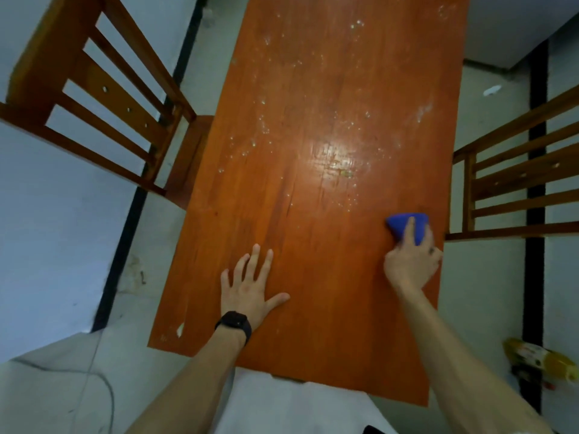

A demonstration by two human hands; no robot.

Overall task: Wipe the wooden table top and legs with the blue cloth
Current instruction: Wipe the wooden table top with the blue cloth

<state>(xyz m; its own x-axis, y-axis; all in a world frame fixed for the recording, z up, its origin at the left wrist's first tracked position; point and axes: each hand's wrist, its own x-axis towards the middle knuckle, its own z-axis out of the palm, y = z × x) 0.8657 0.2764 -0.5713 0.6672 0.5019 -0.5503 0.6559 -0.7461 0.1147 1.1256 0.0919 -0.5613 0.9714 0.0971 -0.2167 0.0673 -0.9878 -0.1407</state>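
Here, the right hand (410, 264) is pressing a blue cloth (407, 228) against the wooden bench (313, 214), close to its right edge and in the nearer half of the top. Its grip is clamped on the cloth: the fingers are curling over the bunched fabric, one finger is lying straight along the top of it, and a ring is showing on another finger. The cloth is sitting flat on the wood, poking out ahead of the knuckles.

The left hand (250, 286) is resting palm down on the bench, nearer the left side, with its grip apart, the fingers spread and straight and holding nothing. A black watch (234, 324) is sitting on that wrist.

Pale specks and smears (313, 104) are lying scattered over the far half of the top, and a bright glare is showing near the middle. A wooden chair (94, 89) is standing beside the left edge of the bench, and another slatted chair (517, 177) is standing beside the right edge. On the floor at the lower right, a yellow packet (545, 361) is lying well apart from the bench. The bench legs are hidden under the top.
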